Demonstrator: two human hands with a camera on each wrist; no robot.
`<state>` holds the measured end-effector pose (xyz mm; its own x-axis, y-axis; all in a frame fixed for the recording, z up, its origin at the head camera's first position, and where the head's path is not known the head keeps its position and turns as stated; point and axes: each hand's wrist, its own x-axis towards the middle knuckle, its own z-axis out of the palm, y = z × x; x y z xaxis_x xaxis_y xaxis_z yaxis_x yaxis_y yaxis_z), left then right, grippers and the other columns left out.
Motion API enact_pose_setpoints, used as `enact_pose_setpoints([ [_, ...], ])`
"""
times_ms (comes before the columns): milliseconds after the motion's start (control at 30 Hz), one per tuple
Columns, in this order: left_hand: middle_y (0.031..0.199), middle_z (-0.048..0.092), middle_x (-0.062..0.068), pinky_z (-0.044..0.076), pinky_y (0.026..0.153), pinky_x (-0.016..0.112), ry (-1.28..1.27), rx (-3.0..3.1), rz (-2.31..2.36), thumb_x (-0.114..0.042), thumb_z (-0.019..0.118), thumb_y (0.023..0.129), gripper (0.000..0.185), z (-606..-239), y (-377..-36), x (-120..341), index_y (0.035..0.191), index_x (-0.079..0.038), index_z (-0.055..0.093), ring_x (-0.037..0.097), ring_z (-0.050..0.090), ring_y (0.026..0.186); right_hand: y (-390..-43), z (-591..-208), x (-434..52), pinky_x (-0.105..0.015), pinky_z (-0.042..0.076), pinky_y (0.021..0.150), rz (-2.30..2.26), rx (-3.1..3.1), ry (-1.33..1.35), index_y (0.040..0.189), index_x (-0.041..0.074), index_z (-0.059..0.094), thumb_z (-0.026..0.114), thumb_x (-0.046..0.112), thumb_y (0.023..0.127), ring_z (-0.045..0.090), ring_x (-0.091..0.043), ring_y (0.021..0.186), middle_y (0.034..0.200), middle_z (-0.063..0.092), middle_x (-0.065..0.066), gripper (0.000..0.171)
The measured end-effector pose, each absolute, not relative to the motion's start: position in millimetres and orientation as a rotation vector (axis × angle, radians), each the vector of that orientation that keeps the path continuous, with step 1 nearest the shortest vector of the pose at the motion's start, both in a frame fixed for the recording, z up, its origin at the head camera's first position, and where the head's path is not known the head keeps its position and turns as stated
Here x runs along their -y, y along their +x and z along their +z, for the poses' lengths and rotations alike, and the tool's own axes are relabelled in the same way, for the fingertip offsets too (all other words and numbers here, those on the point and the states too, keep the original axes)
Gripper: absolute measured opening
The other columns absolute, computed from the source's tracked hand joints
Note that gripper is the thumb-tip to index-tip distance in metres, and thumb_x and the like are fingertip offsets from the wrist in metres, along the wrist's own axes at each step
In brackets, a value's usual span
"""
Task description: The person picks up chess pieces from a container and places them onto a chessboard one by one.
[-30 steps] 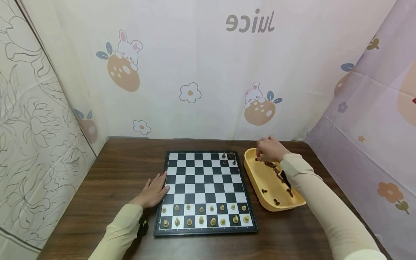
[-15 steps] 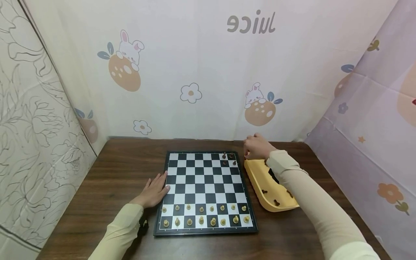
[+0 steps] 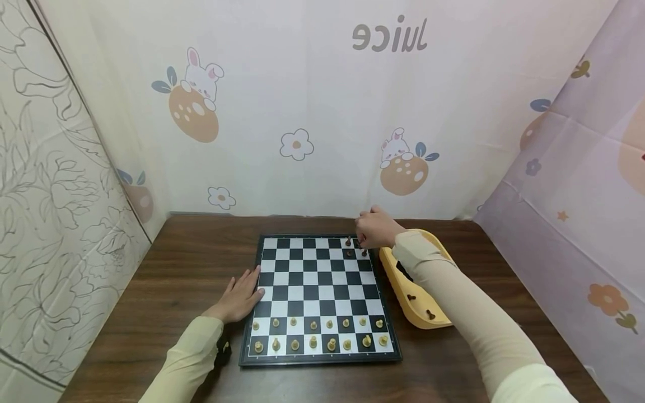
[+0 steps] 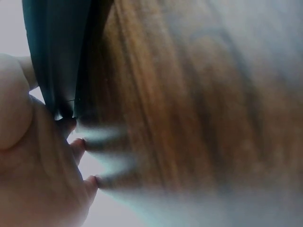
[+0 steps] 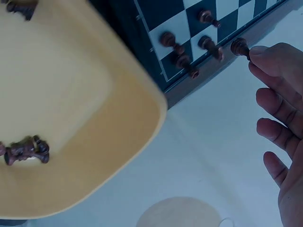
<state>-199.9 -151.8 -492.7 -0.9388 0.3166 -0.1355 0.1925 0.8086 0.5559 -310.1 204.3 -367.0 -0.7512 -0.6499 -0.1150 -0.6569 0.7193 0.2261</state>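
Note:
My right hand pinches a dark brown chess piece between thumb and index finger, base outward; its kind is unclear. In the head view that hand is over the far right corner of the chessboard. Several brown pieces stand on the squares at that corner. My left hand lies with fingers extended at the board's left edge, thumb and fingertips touching the rim. In the left wrist view, its palm shows beside the dark board edge.
A yellow tray right of the board holds loose brown pieces; my right forearm hides part of it in the head view. Two rows of cream pieces stand along the board's near side. A patterned curtain hangs behind the wooden table.
My right hand has moved left from above the tray to the board's far right corner, carrying the brown chess piece. The tray appears shifted slightly at its right side. The left hand stays put.

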Motion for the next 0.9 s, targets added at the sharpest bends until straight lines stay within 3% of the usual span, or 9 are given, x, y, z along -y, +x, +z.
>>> enact_pose_setpoints([
  [900,0.155,0.021,0.020,0.001,0.111,0.059,0.409,-2.774,0.804,-0.033,0.038,0.103,0.064,-491,-199,153,0.152,0.000,0.013,0.038,0.011,0.143,-325,-387,-180,-0.034,0.033,0.074,0.369,-2.852,-1.005,0.066,0.024,0.070,0.078,0.026,0.077,0.050,-0.015,0.082,0.079,0.059,0.011,0.014],
])
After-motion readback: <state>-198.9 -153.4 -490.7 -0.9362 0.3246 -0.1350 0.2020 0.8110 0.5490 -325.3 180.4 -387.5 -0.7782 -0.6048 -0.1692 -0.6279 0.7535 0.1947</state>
